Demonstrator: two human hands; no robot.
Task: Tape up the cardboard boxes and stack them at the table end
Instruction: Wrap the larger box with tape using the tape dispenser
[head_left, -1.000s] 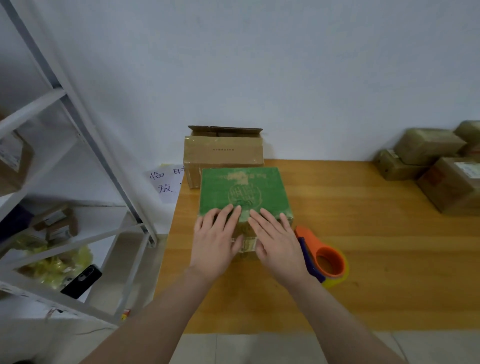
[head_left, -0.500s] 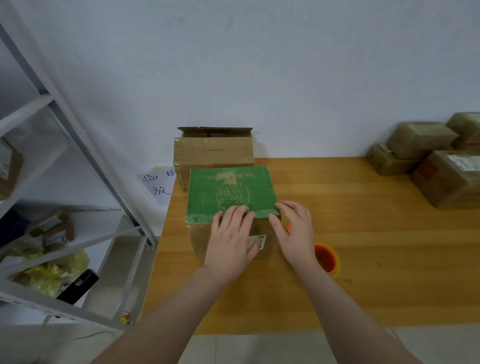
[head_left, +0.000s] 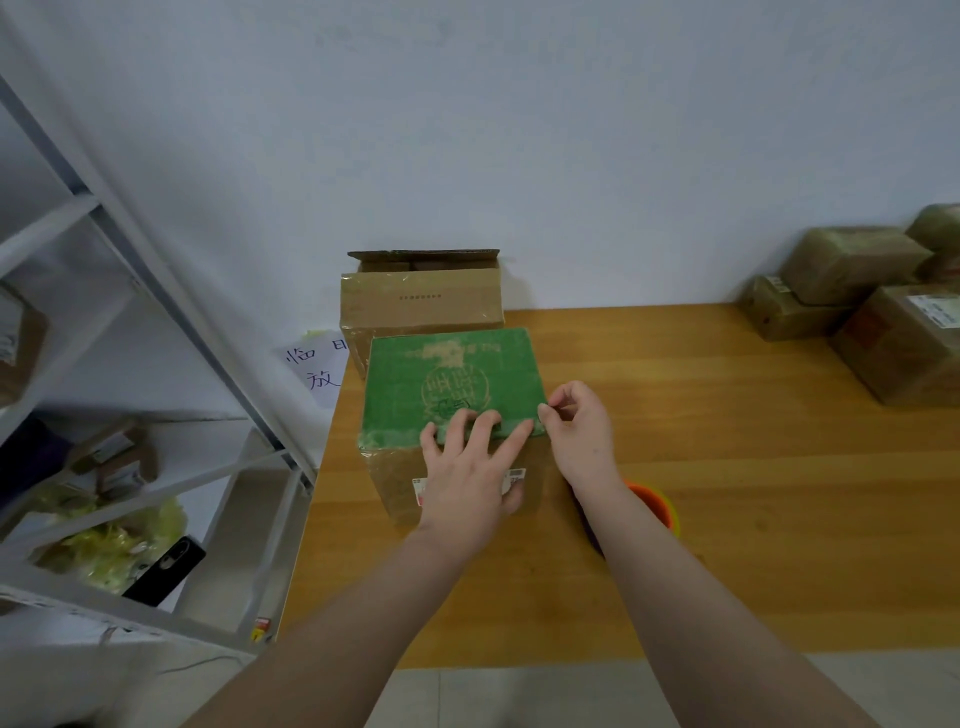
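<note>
Right hand (head_left: 579, 436) slid to pinch the scuffed green-topped box (head_left: 452, 379) corner.

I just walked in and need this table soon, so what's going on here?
A person is working on the green-topped box on the table. The left hand presses flat on its near top edge, while the right hand pinches the top's near right corner. The orange tape dispenser lies untouched beside the right forearm. An open brown box stands behind.

Your green-topped box (head_left: 452, 384) sits upright, flaps down; at its 12 o'clock, a brown box (head_left: 421, 306) stands open.
</note>
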